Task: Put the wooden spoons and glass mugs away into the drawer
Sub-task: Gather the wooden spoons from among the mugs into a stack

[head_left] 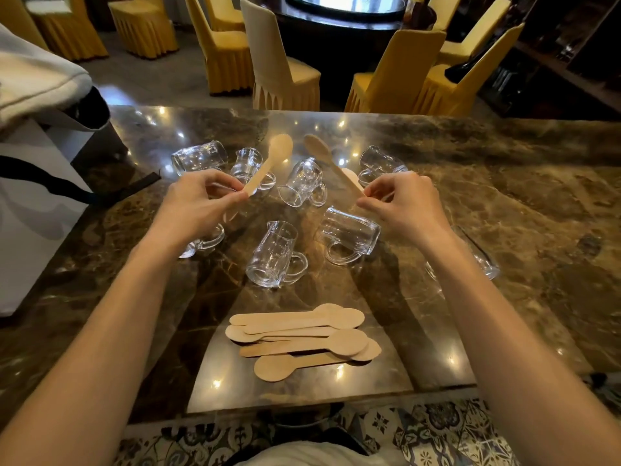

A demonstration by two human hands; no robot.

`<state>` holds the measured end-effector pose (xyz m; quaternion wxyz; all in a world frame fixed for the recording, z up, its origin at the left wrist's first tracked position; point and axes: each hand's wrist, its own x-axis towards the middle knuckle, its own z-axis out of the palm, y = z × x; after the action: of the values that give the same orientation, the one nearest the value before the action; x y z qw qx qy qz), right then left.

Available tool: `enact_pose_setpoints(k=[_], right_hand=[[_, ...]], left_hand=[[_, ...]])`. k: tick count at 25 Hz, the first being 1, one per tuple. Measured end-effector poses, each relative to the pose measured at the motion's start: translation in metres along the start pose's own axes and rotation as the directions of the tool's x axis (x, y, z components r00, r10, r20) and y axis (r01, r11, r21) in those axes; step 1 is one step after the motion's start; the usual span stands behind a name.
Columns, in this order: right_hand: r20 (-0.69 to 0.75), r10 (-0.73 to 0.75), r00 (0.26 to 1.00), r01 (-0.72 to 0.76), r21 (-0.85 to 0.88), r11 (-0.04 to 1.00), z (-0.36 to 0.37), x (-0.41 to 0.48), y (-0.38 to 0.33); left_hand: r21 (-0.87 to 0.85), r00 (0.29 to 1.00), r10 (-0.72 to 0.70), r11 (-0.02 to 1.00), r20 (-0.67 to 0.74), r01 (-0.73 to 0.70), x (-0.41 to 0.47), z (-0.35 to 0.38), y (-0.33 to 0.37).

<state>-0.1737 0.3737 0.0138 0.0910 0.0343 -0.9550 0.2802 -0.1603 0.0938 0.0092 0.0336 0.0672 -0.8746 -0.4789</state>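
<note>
My left hand (195, 205) pinches the handle end of a wooden spoon (273, 159), its bowl raised and pointing away. In the same way my right hand (405, 205) grips a second wooden spoon (324, 156). Both spoons hang above several glass mugs lying on their sides on the marble table (504, 196), such as one mug (274, 253) in the middle and another (349, 235) to its right. A pile of several flat wooden spoons (302, 338) lies near the table's front edge. No drawer is in view.
A white bag with a black strap (40, 203) stands at the table's left edge. Yellow-covered chairs (282, 62) and a dark round table (353, 25) stand beyond the far edge. A patterned tile floor (437, 435) shows below the front edge.
</note>
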Motion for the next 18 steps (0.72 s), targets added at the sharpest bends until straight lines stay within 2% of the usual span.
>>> enact_pose_setpoints(k=[5, 8, 11, 18], right_hand=[[0.089, -0.15, 0.985, 0.146, 0.055, 0.988, -0.012, -0.04, -0.012], [0.185, -0.18, 0.966, 0.168, 0.076, 0.983, -0.01, -0.067, -0.014], [0.302, -0.198, 0.932, 0.182, 0.08, 0.98, -0.005, -0.091, -0.011], [0.32, -0.221, 0.921, 0.192, 0.12, 0.974, 0.015, -0.121, 0.003]], left_hand=[[-0.089, 0.997, 0.065, 0.994, 0.044, -0.061, -0.026, -0.017, 0.012], [-0.125, 0.994, 0.09, 0.989, 0.067, -0.081, -0.046, -0.024, 0.013], [-0.093, 0.984, 0.085, 0.993, 0.157, -0.071, -0.065, -0.032, 0.007], [-0.092, 0.924, 0.082, 0.994, 0.373, -0.052, -0.1, -0.034, -0.021]])
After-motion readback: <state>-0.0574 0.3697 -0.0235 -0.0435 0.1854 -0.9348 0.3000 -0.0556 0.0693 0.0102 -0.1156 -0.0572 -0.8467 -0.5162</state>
